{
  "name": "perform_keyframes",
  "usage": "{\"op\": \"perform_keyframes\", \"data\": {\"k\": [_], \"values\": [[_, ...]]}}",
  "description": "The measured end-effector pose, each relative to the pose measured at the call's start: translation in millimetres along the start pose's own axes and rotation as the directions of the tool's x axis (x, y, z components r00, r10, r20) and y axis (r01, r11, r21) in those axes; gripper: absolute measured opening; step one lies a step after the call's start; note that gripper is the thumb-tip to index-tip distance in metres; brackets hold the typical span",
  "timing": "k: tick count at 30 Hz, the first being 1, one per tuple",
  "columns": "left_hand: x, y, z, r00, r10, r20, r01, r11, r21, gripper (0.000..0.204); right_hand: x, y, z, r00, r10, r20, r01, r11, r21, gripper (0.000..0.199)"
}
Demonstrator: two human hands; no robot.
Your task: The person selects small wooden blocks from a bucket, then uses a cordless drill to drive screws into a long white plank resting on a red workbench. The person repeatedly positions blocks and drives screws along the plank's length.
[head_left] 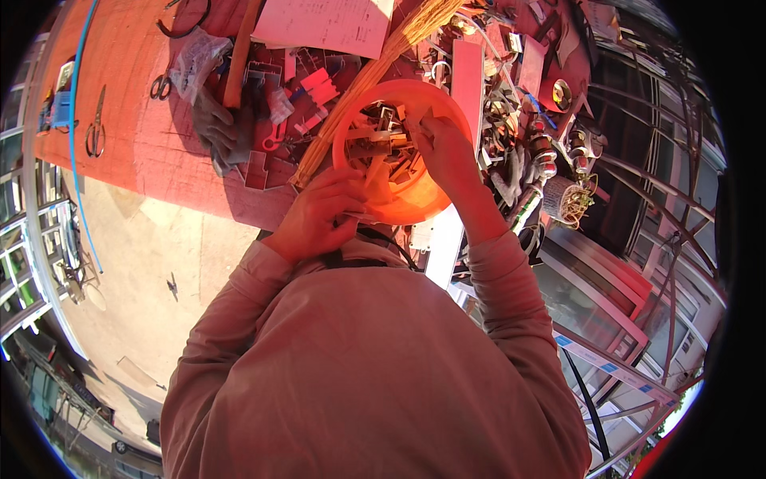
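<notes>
The worktable has a reddish top and is crowded along its far and right edges, while its near-left part is bare; past its near edge a pale floor shows on the left and metal frames on the right. Near the middle of the near edge stands an orange plastic bowl, round, so it has no long axis of its own — the small flat pieces inside it, pale strips and angled bits, lie in all directions. The left hand is at the bowl's near-left rim, fingers curled around the rim so that it grips the wall there. The right hand comes from the near-right side and reaches over the rim into the bowl; its fingertips are bent together among the pieces, but I cannot tell if they already pinch one. So the pieces lie just left of the right fingers, touching them or nearly, and the right hand is the nearer one; the left hand only touches the bowl. A bundle of thin pale sticks runs diagonally behind the bowl, from the far edge toward its left side. Farther left lie grey gloves and two pairs of scissors — well apart from both hands.
</notes>
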State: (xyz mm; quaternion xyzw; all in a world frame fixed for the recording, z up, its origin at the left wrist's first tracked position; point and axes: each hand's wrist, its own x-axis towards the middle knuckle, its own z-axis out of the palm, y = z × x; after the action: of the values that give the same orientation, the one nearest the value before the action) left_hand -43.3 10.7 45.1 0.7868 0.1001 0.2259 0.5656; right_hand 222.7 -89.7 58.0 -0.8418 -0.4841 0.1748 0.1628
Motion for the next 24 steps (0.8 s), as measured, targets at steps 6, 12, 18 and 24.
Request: {"op": "perform_keyframes", "data": {"k": [6,12,18,24], "values": [[-9.5,-1.7,4.4,0.996,-0.070,-0.049,0.065,0.993,-0.094,0.016,-7.7,-8.7,11.6,0.929,-0.031,0.370,0.035,0.999,-0.005,0.032],[-13.0,-0.4,9.9,0.994,-0.101,-0.051,0.097,0.992,-0.076,0.014,-11.3,-16.0,47.1,0.612,-0.047,0.790,0.283,0.945,-0.163,0.039],[-14.8,3.0,11.1,0.990,-0.125,-0.071,0.125,0.992,-0.008,0.013,3.3,24.8,56.9,0.592,-0.207,0.779,0.226,0.970,0.086,0.037],[-11.2,4.1,17.2,0.990,-0.119,-0.077,0.118,0.993,-0.022,0.013,14.3,47.8,38.9,0.747,-0.093,0.658,-0.212,0.905,0.370,0.034]]}}
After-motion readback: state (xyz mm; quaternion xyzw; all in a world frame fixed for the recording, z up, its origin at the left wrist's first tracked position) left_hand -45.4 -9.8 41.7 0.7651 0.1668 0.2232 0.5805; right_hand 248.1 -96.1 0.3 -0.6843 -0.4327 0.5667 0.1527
